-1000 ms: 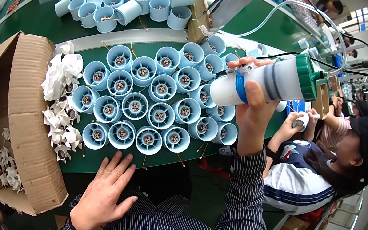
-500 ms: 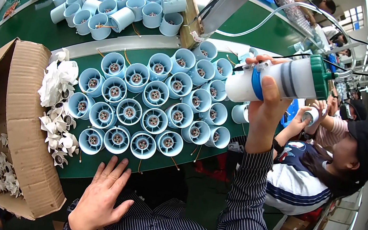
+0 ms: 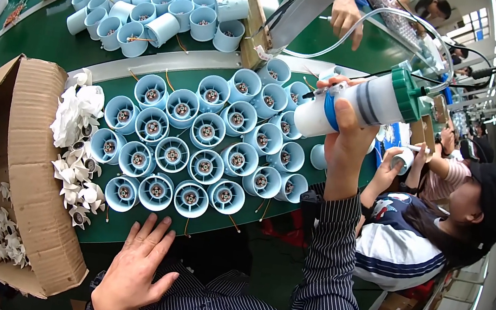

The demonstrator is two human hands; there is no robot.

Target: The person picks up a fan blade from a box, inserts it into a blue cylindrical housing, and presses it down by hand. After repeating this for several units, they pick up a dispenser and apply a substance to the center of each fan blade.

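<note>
In my right hand point(image 3: 350, 148) is a large translucent white dispensing syringe point(image 3: 368, 102), my fingers wrapped round its barrel by a blue band. Its green cap points up and right, joined to a clear hose; the barrel's lower end is toward the right side of the cup group. Several light blue round housings point(image 3: 172, 154) stand upright in rows on the green table, each with spokes and a small motor-like core inside. My left hand point(image 3: 138, 270) lies flat at the table's near edge, fingers apart, holding nothing, just below the front row.
White fan impellers point(image 3: 78, 117) are heaped left of the housings, beside a tilted cardboard box point(image 3: 47, 189) holding more. Many blue housings point(image 3: 137, 36) crowd the far belt behind a wooden bar point(image 3: 252, 21). A co-worker point(image 3: 423, 226) in a black cap sits at right, holding a housing.
My right hand has shifted slightly left and the syringe's green cap has swung left. Another person's hand has appeared over the far belt. My left hand stays nearly still.
</note>
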